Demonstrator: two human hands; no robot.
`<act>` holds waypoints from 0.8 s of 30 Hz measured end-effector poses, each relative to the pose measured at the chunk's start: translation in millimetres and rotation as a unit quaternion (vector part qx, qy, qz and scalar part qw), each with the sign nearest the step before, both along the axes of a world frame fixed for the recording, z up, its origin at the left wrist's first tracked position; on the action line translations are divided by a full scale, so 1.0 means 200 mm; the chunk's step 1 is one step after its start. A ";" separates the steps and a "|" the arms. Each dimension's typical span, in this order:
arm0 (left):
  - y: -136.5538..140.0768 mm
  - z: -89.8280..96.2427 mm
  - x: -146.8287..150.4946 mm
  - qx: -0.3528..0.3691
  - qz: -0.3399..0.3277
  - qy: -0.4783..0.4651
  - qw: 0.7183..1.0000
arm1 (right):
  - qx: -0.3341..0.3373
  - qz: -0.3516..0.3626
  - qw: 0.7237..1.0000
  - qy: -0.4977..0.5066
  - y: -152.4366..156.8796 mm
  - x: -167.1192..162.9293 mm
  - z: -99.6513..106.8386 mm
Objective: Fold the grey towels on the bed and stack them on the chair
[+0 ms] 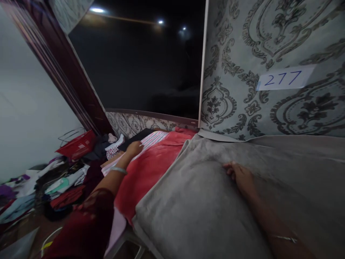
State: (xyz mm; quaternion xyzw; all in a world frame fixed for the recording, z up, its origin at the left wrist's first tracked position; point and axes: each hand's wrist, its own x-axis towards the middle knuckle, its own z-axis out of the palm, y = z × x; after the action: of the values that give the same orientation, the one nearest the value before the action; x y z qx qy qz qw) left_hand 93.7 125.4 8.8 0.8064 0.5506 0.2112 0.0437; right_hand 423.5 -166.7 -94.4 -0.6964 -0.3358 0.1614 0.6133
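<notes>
Here, one red cloth (152,172), laid out flat. Right of the red cloth and overlapping its edge: one grey cloth (183,201). Left of the red cloth: one striped cloth (155,138), with my left hand (134,149) over it, fingers curled; whether they grip fabric, I cannot tell. Well right of the red cloth: my right hand (239,176), fingers half curled, against the grey cloth; any pinch, I cannot tell. Farther left of the red cloth: one red basket (79,145), heaped clothes (68,182).
</notes>
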 end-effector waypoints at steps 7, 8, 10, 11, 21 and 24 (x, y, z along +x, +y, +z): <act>0.25 -0.09 0.60 -0.050 -0.100 0.084 0.990 | -0.027 -0.004 1.000 0.006 -0.01 -0.01 0.03; 0.26 -0.10 0.67 -0.046 -0.111 0.095 0.988 | -0.027 -0.003 1.000 0.008 -0.01 -0.01 0.03; 0.27 -0.12 0.78 -0.038 -0.138 0.118 0.983 | -0.024 -0.001 1.000 0.013 0.00 -0.01 0.03; 0.26 -0.13 0.82 -0.033 -0.153 0.132 0.979 | -0.021 -0.003 1.000 0.014 0.00 -0.01 0.03; -0.16 -0.02 0.67 0.172 -0.267 0.169 0.933 | -0.018 -0.004 1.000 0.010 0.00 0.01 0.01; -0.46 -0.15 0.54 0.153 -0.369 0.201 0.894 | -0.012 -0.004 1.000 0.007 0.01 0.01 -0.01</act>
State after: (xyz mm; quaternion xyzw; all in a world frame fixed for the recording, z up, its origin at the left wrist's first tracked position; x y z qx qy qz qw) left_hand 202.4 34.1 -21.6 0.9736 0.1712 0.0950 -0.1174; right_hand 426.0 -165.6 -97.1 -0.7040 -0.3268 0.1683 0.6077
